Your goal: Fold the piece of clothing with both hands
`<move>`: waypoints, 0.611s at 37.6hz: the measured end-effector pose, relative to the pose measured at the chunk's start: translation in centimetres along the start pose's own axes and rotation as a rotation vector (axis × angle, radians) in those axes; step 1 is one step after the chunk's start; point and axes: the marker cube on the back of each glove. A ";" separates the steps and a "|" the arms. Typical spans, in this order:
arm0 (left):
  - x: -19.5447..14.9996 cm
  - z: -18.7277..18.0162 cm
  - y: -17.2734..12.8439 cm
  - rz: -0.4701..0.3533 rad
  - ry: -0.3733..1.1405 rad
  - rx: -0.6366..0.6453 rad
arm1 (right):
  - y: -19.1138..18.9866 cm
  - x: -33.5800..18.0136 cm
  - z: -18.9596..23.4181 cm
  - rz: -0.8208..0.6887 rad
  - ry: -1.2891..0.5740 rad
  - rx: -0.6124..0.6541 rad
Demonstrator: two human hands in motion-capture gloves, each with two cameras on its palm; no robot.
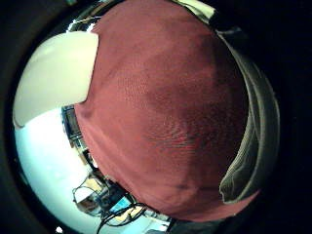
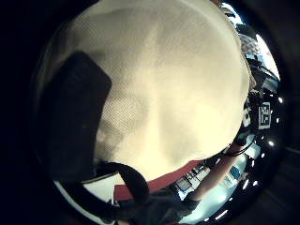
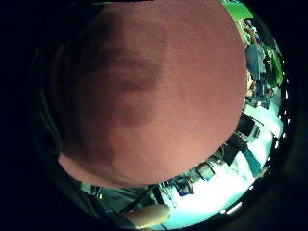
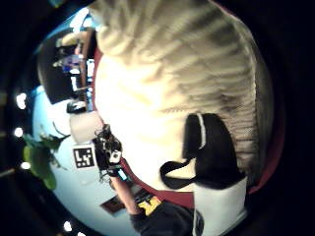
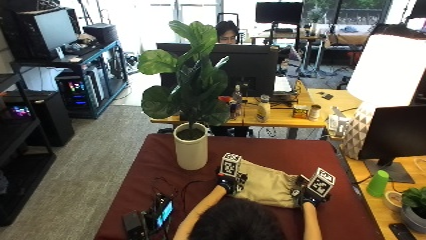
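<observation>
Leafy plant (image 5: 190, 87) in white pot (image 5: 191, 147) on my dark red table (image 5: 279, 149), beige ribbed garment (image 5: 268, 188) bunched, left hand (image 5: 228, 184) and right hand (image 5: 307, 196) at its ends, grips I cannot tell

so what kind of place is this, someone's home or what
Most likely an office or lab workspace, not a home. Behind the dark red table where the cream garment lies stand desks with monitors, a rack of computer equipment, and a person seated at a screen.

Office: desks (image 5: 279, 117), monitors (image 5: 233, 62), computer towers (image 5: 76, 92)
</observation>
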 end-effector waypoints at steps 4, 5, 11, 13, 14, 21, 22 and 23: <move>-0.7 -1.2 0.7 0.006 0.014 -0.121 | -1.0 -0.3 0.1 0.061 -0.070 0.069; -1.0 -1.6 0.8 0.015 0.021 -0.140 | -1.9 -0.5 0.1 0.061 -0.081 0.108; -2.9 -4.4 1.6 -0.008 0.043 -0.110 | -7.0 -1.3 -0.3 0.074 0.000 0.283; -3.7 -5.4 2.0 -0.016 0.053 -0.092 | -6.4 -1.8 -1.2 0.077 0.031 0.324; -4.0 -5.8 2.2 -0.018 0.056 -0.083 | -6.4 -2.1 -1.6 0.075 0.040 0.335; -7.0 -8.8 4.2 -0.044 0.091 -0.055 | -6.8 -7.4 -6.5 0.014 0.098 0.399; -7.4 -9.2 4.4 -0.053 0.097 -0.049 | -5.9 -8.7 -7.5 0.006 0.106 0.421; -7.8 -9.6 4.7 -0.063 0.104 -0.037 | -5.0 -10.1 -8.3 -0.002 0.117 0.441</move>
